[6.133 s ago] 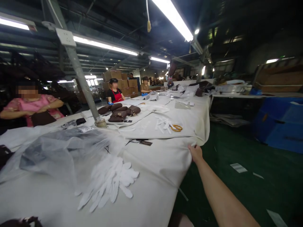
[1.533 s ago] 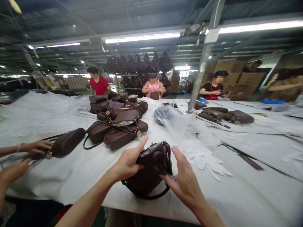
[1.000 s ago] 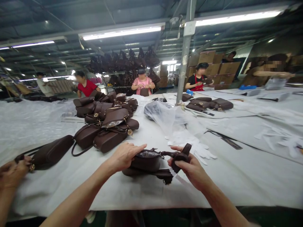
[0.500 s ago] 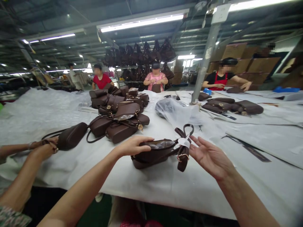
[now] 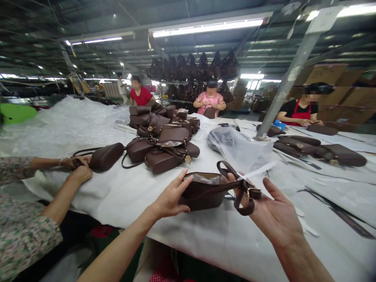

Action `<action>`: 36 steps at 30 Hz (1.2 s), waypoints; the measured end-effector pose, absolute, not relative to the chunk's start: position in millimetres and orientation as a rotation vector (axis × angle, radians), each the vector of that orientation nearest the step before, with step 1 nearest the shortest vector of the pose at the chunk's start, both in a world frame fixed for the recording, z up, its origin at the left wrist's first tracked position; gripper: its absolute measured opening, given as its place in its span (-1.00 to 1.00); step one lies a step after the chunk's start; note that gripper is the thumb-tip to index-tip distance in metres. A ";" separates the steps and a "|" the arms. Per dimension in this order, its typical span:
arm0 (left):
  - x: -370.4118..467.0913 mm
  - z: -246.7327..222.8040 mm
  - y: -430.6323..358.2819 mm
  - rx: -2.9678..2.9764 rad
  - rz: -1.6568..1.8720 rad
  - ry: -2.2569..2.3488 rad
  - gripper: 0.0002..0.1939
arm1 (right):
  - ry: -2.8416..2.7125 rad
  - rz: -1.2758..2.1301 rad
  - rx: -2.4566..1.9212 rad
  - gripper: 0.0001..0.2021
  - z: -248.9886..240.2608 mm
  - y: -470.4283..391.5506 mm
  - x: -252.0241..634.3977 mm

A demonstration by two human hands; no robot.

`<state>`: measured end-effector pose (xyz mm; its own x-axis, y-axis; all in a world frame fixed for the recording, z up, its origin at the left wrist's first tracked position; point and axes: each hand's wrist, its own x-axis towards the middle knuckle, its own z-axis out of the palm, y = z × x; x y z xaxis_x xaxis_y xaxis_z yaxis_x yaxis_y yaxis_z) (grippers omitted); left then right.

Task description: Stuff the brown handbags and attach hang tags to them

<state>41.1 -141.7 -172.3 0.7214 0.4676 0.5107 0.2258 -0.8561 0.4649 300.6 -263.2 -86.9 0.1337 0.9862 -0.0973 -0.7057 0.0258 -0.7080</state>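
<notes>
A dark brown handbag (image 5: pixel 202 199) stands on the white-covered table in front of me, its top open and clear plastic showing inside. My left hand (image 5: pixel 170 197) grips the bag's left end, fingertips at the upper edge and thumb lower on the side. Palm up, my right hand (image 5: pixel 273 215) holds the bag's bundled strap (image 5: pixel 245 205) across its fingers, with the thumb spread away. A gold buckle shows on the strap. White wrapping strip (image 5: pixel 260 170) sticks out from the bundle, above my right fingers.
A pile of brown bags (image 5: pixel 164 141) lies beyond my left hand. At left, a co-worker's hands (image 5: pixel 80 170) hold another bag (image 5: pixel 107 156). Clear plastic (image 5: pixel 243 149) and a metal post (image 5: pixel 288 86) are ahead. More bags (image 5: pixel 320 150) and flat dark straps (image 5: pixel 340 211) lie at right.
My right hand has turned further palm up beneath the strap. The white wrapping has come loose into a straight strip. My left thumb has moved lower on the bag. The view has swung left.
</notes>
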 end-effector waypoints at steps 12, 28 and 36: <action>65.8 -189.5 -136.0 1.763 1.713 0.865 -0.88 | -0.464 1.298 -0.510 -0.60 -64.4 -263.8 289.3; 46.5 -116.9 -152.9 1.629 0.944 0.546 -0.82 | -0.479 1.291 -0.549 -0.62 -62.6 -232.9 297.7; 141.3 -137.0 -245.2 2.245 1.024 0.235 -0.87 | -0.674 1.459 -0.530 -0.64 -52.0 -199.4 306.2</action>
<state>141.3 -245.2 -137.0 0.6790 0.4075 0.6106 -0.1006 -0.7723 0.6272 306.2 -199.4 -52.0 -0.0113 0.9956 0.0929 -0.7161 0.0568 -0.6957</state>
